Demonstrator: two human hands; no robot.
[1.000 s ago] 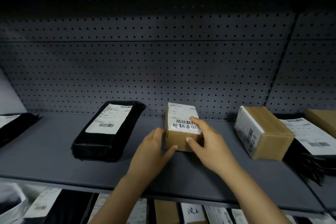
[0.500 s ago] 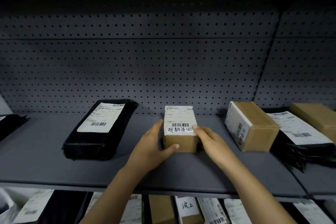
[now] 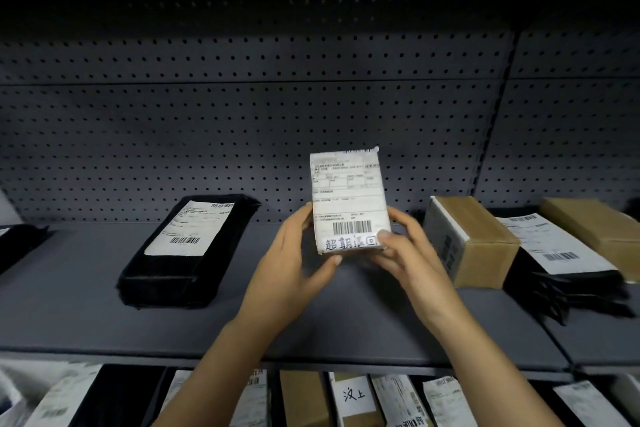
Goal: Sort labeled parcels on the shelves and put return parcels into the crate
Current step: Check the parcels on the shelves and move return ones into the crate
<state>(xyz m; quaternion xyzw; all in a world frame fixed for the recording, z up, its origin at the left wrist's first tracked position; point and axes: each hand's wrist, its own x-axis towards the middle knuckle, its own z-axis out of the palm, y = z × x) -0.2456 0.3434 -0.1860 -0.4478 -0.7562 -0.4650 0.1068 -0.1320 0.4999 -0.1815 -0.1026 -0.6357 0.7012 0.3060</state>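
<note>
Holding the small parcel point(image 3: 349, 204) clear of the shelf point(image 3: 86, 315), tilted up so its label point(image 3: 343, 177) faces the camera. Left hand point(image 3: 294, 263) cups the lower left edge, thumb under the bottom. Right hand point(image 3: 408, 260) grasps the lower right, thumb pressed on the label corner. Neither hand is free.

Handwritten note point(image 3: 349, 243) at the label's foot reads as an overdue-return mark, so my guess is this one goes to the crate. Crate is not in view.

Risks:
- Grip sits only at the low end, and most of the box stands above the fingers. A quick swing toward the crate could tip it out of the hands.
- Brown box point(image 3: 478, 243) lies near on the right, black bag parcel point(image 3: 183, 253) on the left. A wide sideways pull could clip either.
- Right thumb covers the note's end, so a misread sends it to the wrong place.
- Label's top edge looks torn, and a snag could peel it.
- A drop past the shelf lip lands it among the lower-row parcels point(image 3: 349, 395), mixing the sort.
</note>
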